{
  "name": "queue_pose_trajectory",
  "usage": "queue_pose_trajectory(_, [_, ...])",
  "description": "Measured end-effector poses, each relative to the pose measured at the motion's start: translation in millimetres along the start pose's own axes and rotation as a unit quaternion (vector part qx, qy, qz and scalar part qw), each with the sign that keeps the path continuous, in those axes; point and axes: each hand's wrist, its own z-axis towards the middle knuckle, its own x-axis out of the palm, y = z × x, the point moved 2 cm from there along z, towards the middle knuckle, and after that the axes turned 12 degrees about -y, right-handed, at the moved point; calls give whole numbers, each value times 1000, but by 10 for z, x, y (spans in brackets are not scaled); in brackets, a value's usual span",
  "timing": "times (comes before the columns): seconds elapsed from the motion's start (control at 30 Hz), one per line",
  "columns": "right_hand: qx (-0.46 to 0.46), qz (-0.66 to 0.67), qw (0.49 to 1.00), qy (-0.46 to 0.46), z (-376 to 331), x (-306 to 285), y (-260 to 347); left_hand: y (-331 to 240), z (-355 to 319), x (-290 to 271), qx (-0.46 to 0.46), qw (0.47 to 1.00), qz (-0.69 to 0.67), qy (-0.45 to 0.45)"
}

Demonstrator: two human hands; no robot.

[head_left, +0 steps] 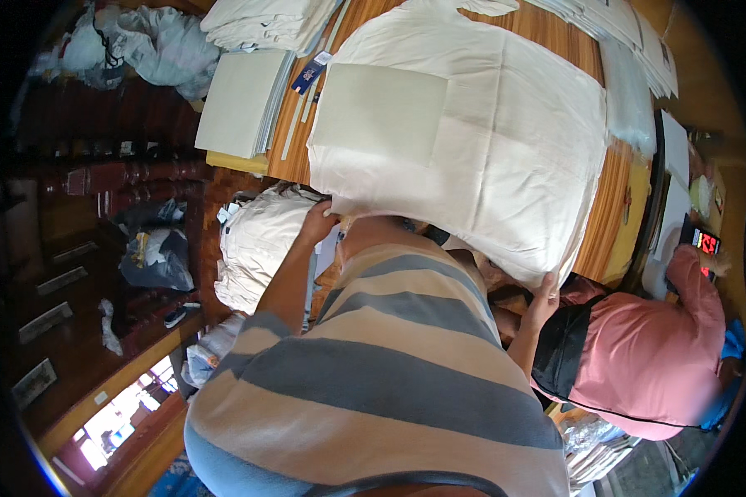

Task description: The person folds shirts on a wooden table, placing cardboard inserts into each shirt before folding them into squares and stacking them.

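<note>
A white cloth garment [526, 124], apparently a shirt, lies spread over the wood-grain table [609, 207], its near edge hanging off toward me. On its left half rests a flat, pale grey rectangular board [381, 112]. My left hand [319, 222] is closed on the garment's near left corner. At the near right corner, my right hand [541, 302] pinches the cloth's edge between thumb and fingers. Between the two hands, the hem sags slightly in front of my body.
Left on the table are a stack of pale boards [244, 103], folded white garments [265, 25] and a dark blue tag [310, 73]. Clear plastic bags [627, 95] lie right. A pile of white clothes [261, 240] sits below left. A person in pink [646, 356] holds a phone [704, 242] close by.
</note>
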Motion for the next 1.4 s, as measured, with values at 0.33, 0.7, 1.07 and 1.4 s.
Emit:
queue_pose_trajectory(0.33, [6,189,972,-140,1024,832,870,-2271,265,-1369,79,995,-37,40])
queue_pose_trajectory(0.7, [-128,-8,990,58,-124,2599,1254,-3027,1444,-305,457,867,151,-129])
queue_pose_trajectory(1.07, [-573,-346,703,239,-438,4676,1156,-2985,1492,722,502,848,157,-66])
queue_pose_trajectory(1.4, [-453,-376,682,434,477,3519,1483,-3030,1742,761,511,842,122,-125])
